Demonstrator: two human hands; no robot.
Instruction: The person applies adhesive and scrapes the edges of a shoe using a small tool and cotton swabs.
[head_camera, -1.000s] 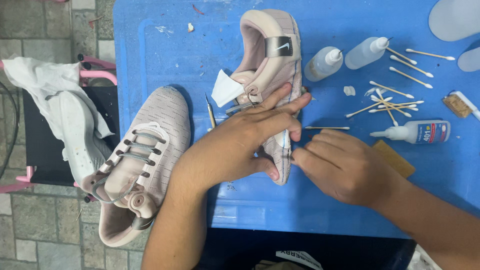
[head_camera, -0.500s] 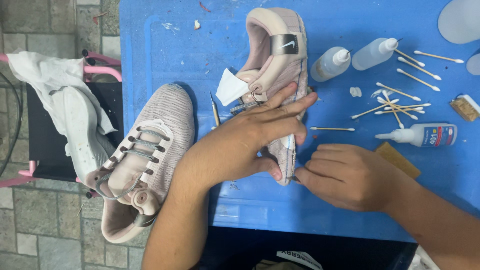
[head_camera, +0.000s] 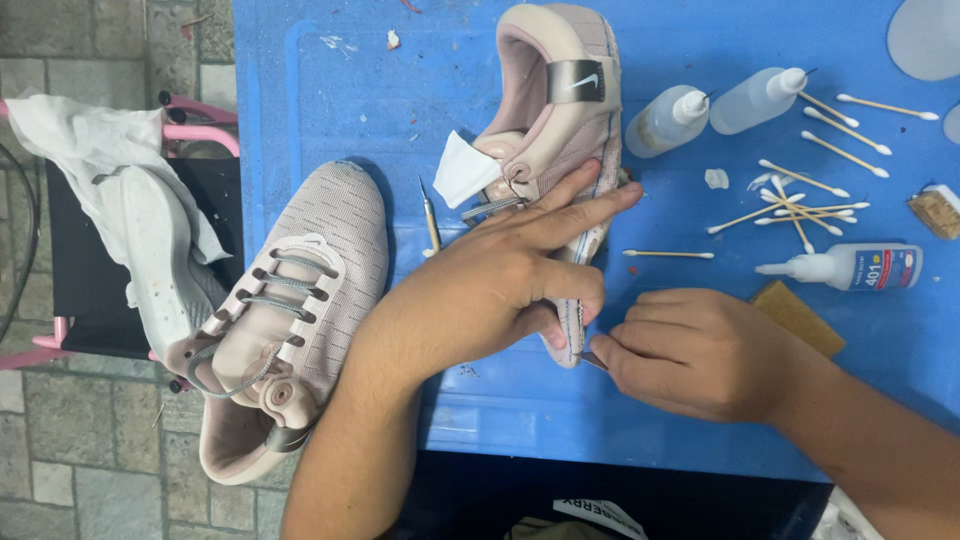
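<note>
A pale pink sneaker (head_camera: 560, 110) lies on its side on the blue table (head_camera: 330, 90), heel away from me. My left hand (head_camera: 500, 280) presses flat on its front half, thumb and fingers pinching the toe edge. My right hand (head_camera: 700, 350) is closed around a small metal tool (head_camera: 590, 360) whose tip touches the toe of the sneaker by the sole seam. A white paper piece (head_camera: 465, 168) sticks out of the shoe's opening. The second pink sneaker (head_camera: 285, 310) lies at the table's left edge, laces up.
Two clear squeeze bottles (head_camera: 730, 105), a small glue bottle (head_camera: 850, 268), several cotton swabs (head_camera: 800, 200) and a brown block (head_camera: 800, 315) lie at the right. A thin pick (head_camera: 432, 222) lies between the shoes. White soles and cloth (head_camera: 130, 230) rest on a stool at the left.
The view has shifted a little to the right. My right hand has closed in on the sneaker's toe with the tool; my left hand keeps holding the shoe.
</note>
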